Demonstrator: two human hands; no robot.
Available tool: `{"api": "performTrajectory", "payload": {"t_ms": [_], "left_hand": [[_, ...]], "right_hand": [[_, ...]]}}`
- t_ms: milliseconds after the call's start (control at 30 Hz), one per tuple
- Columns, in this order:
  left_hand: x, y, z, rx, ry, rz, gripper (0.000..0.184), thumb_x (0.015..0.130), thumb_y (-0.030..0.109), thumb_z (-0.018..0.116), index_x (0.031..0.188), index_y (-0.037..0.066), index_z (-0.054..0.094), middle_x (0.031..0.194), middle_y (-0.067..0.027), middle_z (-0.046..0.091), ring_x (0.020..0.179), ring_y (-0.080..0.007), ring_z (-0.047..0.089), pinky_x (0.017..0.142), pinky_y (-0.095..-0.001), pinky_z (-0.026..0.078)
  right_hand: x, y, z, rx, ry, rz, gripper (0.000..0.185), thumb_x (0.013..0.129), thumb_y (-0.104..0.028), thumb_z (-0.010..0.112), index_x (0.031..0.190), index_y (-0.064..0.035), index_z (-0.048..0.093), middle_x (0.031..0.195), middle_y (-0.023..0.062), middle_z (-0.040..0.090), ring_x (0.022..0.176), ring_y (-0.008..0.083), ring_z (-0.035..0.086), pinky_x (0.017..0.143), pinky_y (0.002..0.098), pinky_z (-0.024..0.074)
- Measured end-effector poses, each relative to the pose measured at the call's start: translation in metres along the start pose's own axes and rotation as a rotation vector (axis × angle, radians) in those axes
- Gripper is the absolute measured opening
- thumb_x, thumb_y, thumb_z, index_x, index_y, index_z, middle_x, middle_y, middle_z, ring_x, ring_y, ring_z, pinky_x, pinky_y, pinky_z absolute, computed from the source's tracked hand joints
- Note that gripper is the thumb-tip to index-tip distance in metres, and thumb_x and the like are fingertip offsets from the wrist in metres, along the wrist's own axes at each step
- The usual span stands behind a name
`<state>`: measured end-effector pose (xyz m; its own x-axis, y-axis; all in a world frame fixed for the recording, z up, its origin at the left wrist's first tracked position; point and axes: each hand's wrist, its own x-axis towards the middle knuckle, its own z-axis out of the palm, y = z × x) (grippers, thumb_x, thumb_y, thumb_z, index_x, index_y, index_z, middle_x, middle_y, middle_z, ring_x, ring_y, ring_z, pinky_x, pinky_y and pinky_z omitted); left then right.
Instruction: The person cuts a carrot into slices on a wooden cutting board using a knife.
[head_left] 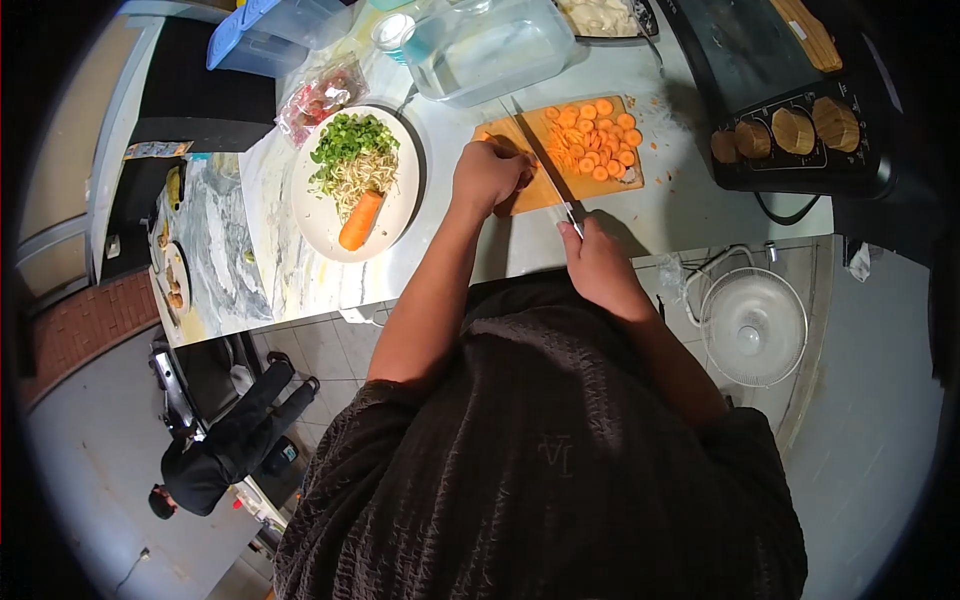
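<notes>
My right hand (604, 265) is wrapped round the handle of a knife (545, 160), whose blade lies across an orange cutting board (520, 202). On the board's left part, my left hand (492, 177) has its fingers curled beside the blade; what they hold, if anything, is hidden. Sliced carrot rounds (598, 140) and thinner carrot pieces cover the board's right side. To the left, a white plate (318, 220) bears chopped greens (350, 140), bean sprouts (350, 180) and a piece of whole carrot (360, 222).
Behind the board stands a clear plastic container (490, 50), with a small tub (393, 32) beside it. A plastic bag (325, 97) touches the plate area. At right is a black appliance (800, 165) with wooden knobs. A person in black (215, 465) is at lower left.
</notes>
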<state>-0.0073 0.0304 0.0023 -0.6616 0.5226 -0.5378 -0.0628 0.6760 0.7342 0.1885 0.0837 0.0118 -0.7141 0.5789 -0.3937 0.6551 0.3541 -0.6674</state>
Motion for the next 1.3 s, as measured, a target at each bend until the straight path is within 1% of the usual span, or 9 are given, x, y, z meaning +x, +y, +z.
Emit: {"api": "performTrajectory", "payload": {"t_ms": [100,233,300,633,700,967,1100,1233,1300], "left_hand": [[-0.002,0.001,0.001,-0.051,0.006,0.019,0.026,0.082,0.021,0.073,0.072,-0.003,0.072,0.061,-0.0096,0.067,0.053,-0.0167,0.063,0.055,-0.03,0.048],[0.0,-0.001,0.002,-0.014,0.018,0.023,0.026,0.083,0.021,0.073,0.074,-0.004,0.072,0.062,-0.0103,0.068,0.053,-0.017,0.064,0.055,-0.0301,0.049],[-0.004,0.003,0.0,-0.013,-0.006,0.018,0.024,0.084,0.017,0.074,0.076,-0.005,0.068,0.067,-0.0088,0.067,0.057,-0.0128,0.061,0.054,-0.0263,0.048],[0.001,-0.003,0.001,0.069,-0.013,0.017,0.024,0.083,0.017,0.074,0.078,-0.005,0.069,0.068,-0.0089,0.069,0.058,-0.0129,0.062,0.055,-0.0252,0.048],[0.001,-0.005,0.003,0.051,0.032,0.047,0.027,0.083,0.025,0.073,0.074,-0.001,0.073,0.06,-0.0087,0.067,0.052,-0.0168,0.063,0.054,-0.0306,0.048],[0.0,-0.003,0.002,0.045,0.044,0.027,0.026,0.082,0.024,0.072,0.074,-0.001,0.074,0.061,-0.0092,0.068,0.053,-0.018,0.064,0.056,-0.0309,0.049],[0.005,-0.011,0.004,0.104,0.075,0.064,0.026,0.081,0.025,0.072,0.076,0.0,0.074,0.062,-0.0095,0.068,0.055,-0.0191,0.065,0.058,-0.031,0.05],[0.002,-0.006,0.001,0.127,0.061,0.051,0.027,0.08,0.026,0.072,0.076,-0.001,0.074,0.062,-0.0096,0.068,0.054,-0.0189,0.064,0.057,-0.031,0.049],[0.003,-0.006,0.001,0.029,0.028,0.038,0.026,0.081,0.025,0.072,0.075,0.0,0.074,0.063,-0.0091,0.068,0.053,-0.0174,0.063,0.056,-0.0306,0.048]], "right_hand": [[0.0,-0.003,-0.002,0.012,-0.006,-0.004,0.044,0.1,-0.036,0.047,0.091,0.0067,0.052,0.081,0.0321,0.063,0.083,0.0519,0.06,0.073,0.0572,0.0471],[0.001,-0.001,-0.001,-0.004,-0.013,-0.016,0.043,0.1,-0.034,0.048,0.093,0.0081,0.052,0.081,0.033,0.063,0.083,0.0514,0.062,0.074,0.0561,0.0492],[0.001,-0.004,-0.005,-0.014,-0.026,0.004,0.042,0.1,-0.034,0.048,0.093,0.0081,0.051,0.081,0.0334,0.063,0.083,0.0515,0.062,0.074,0.0557,0.0495],[0.002,-0.006,-0.005,-0.005,-0.046,0.029,0.042,0.1,-0.033,0.048,0.094,0.0086,0.052,0.082,0.0343,0.063,0.086,0.0512,0.062,0.077,0.0545,0.0498],[0.005,-0.006,-0.004,-0.004,-0.055,0.044,0.042,0.1,-0.033,0.048,0.094,0.0087,0.052,0.082,0.0342,0.063,0.086,0.0511,0.062,0.077,0.0545,0.0497],[0.005,-0.003,0.001,-0.024,-0.017,0.035,0.042,0.099,-0.034,0.049,0.093,0.0081,0.051,0.082,0.0338,0.063,0.084,0.0511,0.062,0.076,0.0544,0.0495],[0.0,-0.005,-0.004,-0.037,-0.017,0.076,0.042,0.1,-0.035,0.047,0.094,0.007,0.052,0.084,0.0338,0.063,0.085,0.0514,0.061,0.077,0.0552,0.0489],[-0.003,-0.006,-0.012,-0.044,-0.015,0.123,0.044,0.1,-0.037,0.046,0.096,0.0064,0.052,0.085,0.0337,0.063,0.086,0.0519,0.061,0.078,0.0563,0.0482],[-0.001,-0.001,-0.008,-0.033,-0.016,0.105,0.045,0.1,-0.037,0.046,0.096,0.0066,0.052,0.085,0.0336,0.063,0.086,0.0521,0.061,0.078,0.0564,0.048]]}}
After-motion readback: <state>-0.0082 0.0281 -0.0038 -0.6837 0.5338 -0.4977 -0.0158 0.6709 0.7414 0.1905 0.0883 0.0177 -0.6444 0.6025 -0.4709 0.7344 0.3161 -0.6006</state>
